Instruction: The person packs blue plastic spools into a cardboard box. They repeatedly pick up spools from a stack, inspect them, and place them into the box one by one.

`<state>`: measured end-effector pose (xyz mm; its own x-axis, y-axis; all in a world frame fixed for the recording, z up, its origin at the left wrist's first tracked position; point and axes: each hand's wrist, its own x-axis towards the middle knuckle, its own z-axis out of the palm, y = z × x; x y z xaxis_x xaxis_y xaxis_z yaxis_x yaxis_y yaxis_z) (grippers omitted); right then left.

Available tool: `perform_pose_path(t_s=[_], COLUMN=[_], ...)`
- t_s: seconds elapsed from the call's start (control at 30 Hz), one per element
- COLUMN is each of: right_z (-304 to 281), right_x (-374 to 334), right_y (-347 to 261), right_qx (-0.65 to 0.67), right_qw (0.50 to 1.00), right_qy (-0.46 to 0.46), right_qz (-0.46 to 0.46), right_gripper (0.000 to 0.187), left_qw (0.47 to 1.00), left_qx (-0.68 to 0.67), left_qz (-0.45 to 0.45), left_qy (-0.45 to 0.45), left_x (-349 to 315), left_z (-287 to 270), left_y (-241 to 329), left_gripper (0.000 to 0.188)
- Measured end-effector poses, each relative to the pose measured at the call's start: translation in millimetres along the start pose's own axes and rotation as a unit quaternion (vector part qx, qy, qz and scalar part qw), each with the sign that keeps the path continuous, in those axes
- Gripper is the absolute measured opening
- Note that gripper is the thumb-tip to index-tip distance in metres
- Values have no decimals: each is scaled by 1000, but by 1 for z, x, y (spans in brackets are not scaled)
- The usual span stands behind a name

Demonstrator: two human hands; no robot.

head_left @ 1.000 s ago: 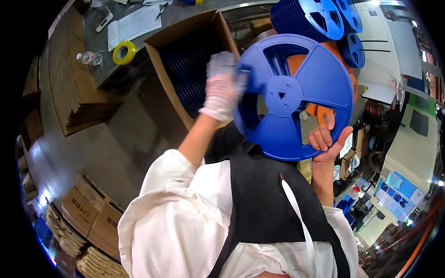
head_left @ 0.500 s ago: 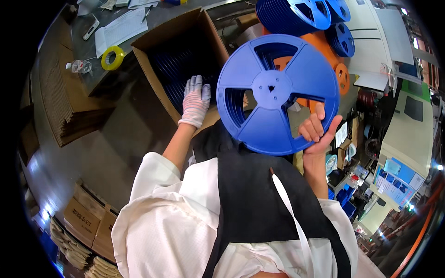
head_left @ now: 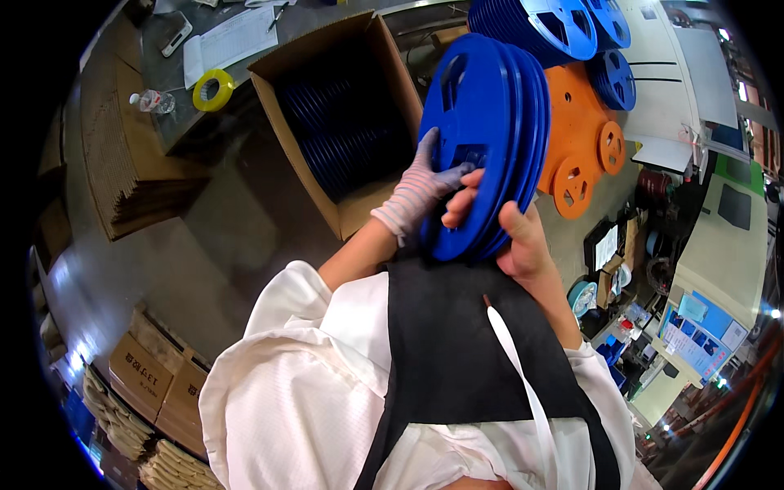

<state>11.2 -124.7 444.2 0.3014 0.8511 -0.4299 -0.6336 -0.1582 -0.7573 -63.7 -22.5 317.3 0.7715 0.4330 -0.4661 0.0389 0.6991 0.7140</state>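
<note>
Several blue plastic reels (head_left: 482, 114) stand on edge together in front of my chest, turned so their rims show on the right. My right hand (head_left: 523, 241) grips them from below, its fingers through an opening in the left face and its thumb by the right side. In a striped glove, my left hand (head_left: 420, 192) holds the left face, thumb upward and fingers at the hub opening. Left of the reels, an open cardboard box (head_left: 392, 65) contains two rows of dark blue reels (head_left: 343, 155).
More blue reels (head_left: 531, 33) lie at the top right, beside an orange stand (head_left: 563, 106) with round orange discs. The grey table (head_left: 175, 135) bears yellow tape (head_left: 213, 90), papers, a phone and a plastic bottle (head_left: 153, 101). Flattened cartons (head_left: 131, 163) are stacked at the left.
My left hand has moved right from the box onto the reels. The reels have turned from facing me to nearly edge-on.
</note>
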Motion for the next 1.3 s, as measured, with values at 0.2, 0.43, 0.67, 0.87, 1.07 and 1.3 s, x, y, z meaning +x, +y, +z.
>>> perform_pose_path(t_s=[0.2, 0.43, 0.67, 0.87, 1.07, 1.3], right_z=[-27, -49, -69, -93, -117, -120], right_x=[-5, 5, -2, -15, -29, -27], right_y=[-20, -24, -29, -33, -32, -33], right_qx=[-84, -57, 23, 118, 295, 416], right_qw=[985, 966, 967, 969, 936, 889], right_qy=[133, 220, 209, 142, 14, -58], right_qz=[-67, -121, -141, -163, -192, -181], right_gripper=[50, 49, 56, 60, 56, 52], left_qw=[958, 778, 752, 773, 730, 762], left_qx=[-277, -545, -576, -564, -548, -491], left_qz=[10, 65, 67, 64, 114, 187], left_qy=[-68, -307, -312, -282, -393, -379], left_x=[-36, -32, -30, -38, -41, -32], left_z=[-57, -116, -112, -125, -150, -177], left_y=[34, 19, 21, 22, 50, 58], left_gripper=[65, 86, 85, 88, 89, 87])
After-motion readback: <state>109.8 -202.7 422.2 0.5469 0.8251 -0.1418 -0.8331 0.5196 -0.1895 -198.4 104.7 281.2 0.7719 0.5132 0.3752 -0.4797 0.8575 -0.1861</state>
